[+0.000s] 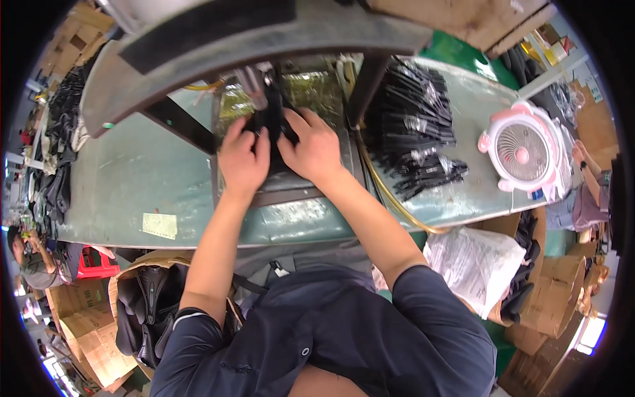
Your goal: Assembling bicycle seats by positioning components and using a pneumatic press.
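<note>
The green-gray table [119, 175] has its front edge close to the body, on the near side of the fingers. A gray beam [357, 33] of the machine goes across, past the fingers and above the table. One dark leg [178, 122] stands to the left of the left fingers, and another dark leg [368, 86] stands to the right of the right fingers. Past the left leg, the table top spreads wide, with a pale paper [159, 225] near its front edge. On the right there is less room: a pile of black strips [417, 112], a yellow hose [380, 178] and a pink fan [522, 151] sit out that way.

The left hand [243, 159] and the right hand [309, 144] are side by side, just apart. On each hand the thumb is spread from the fingers. Both hands touch a black piece [271, 122], which lies between them and under their fingertips. I cannot tell if they pinch it or only press it. A shiny metal rod [253, 86] is just past the left fingers.

Below the table edge, to the left and nearer the body than the fingers, a cardboard box [129, 272] holds black padded parts [155, 298]. Far to the right, another cardboard box [552, 291] has a clear plastic bag [473, 268] and dark parts [519, 294].
</note>
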`<state>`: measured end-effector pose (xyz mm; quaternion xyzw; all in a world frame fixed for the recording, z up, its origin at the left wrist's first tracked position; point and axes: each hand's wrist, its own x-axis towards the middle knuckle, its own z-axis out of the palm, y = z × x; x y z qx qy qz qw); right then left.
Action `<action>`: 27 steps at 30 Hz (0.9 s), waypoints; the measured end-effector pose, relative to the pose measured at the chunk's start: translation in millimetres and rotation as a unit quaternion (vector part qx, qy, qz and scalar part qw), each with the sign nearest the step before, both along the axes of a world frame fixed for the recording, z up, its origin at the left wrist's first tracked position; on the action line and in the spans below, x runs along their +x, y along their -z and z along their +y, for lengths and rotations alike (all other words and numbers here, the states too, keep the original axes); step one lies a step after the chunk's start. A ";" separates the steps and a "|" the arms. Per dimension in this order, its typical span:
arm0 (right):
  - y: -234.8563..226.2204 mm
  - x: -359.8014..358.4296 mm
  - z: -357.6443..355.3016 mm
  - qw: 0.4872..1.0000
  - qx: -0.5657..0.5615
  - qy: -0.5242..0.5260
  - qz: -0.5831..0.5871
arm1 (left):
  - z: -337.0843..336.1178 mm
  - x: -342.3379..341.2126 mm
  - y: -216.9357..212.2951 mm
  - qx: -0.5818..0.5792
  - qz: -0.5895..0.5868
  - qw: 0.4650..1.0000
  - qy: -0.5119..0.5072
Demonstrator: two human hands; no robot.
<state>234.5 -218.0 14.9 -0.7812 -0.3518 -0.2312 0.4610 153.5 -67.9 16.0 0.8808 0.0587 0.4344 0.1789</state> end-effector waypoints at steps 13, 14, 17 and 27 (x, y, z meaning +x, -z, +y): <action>-22.1 -25.7 -16.5 0.982 -0.061 -0.024 0.176 | -10.7 -32.6 -3.7 -0.189 0.099 0.977 0.004; -28.4 -29.4 -22.9 0.978 -0.067 -0.007 0.198 | -3.8 -38.6 -13.4 -0.191 0.091 0.977 -0.010; -52.5 -41.2 -29.7 0.942 -0.030 -0.095 0.321 | 14.8 -67.5 -31.2 -0.220 0.129 0.967 0.006; -21.6 -171.5 30.8 0.689 -0.135 -0.530 0.476 | 115.9 -333.0 -20.4 -0.871 0.105 0.422 0.229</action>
